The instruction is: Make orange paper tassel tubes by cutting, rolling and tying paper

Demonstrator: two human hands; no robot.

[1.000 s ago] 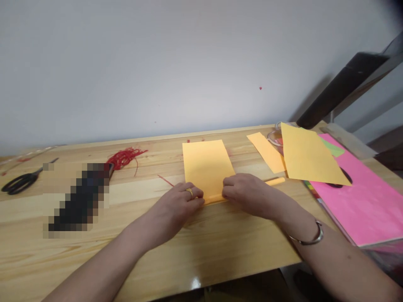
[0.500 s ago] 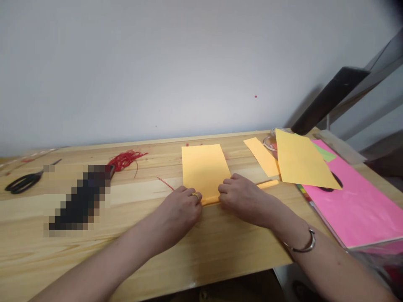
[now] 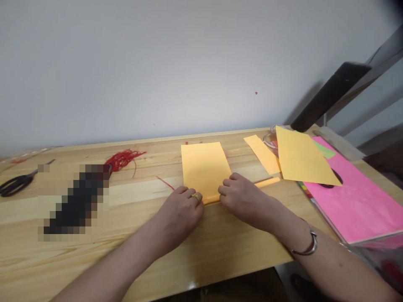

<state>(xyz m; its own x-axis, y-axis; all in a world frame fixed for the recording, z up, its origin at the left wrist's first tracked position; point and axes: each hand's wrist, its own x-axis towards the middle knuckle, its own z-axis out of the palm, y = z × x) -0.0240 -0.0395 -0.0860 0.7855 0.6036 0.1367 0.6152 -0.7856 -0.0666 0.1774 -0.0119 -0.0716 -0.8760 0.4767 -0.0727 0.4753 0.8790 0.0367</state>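
Item: 1 yellow sheet, lying on the wooden table between the 2 hands; far part flat, near edge curled into a narrow roll.

Left hand: fingers bent, pinching the left end of the roll; fingertips hidden; 1 ring.

Right hand: fingers bent, pinching the right end of the roll; fingertips hidden.

Handling, as judged: light paper, springy when curled, easily creased, apt to unroll if released. Best hold: both ends of the roll, light and even pressure, thumbs beneath; a hard squeeze at the middle would likely flatten it.

Adjacent: 1 yellow paper tube, partly behind the right hand; 1 narrow paper strip, beyond the tube; 1 larger yellow sheet, overlapping a pink sheet.

Left side: 1 pair of black-handled scissors; 1 red thread bundle.
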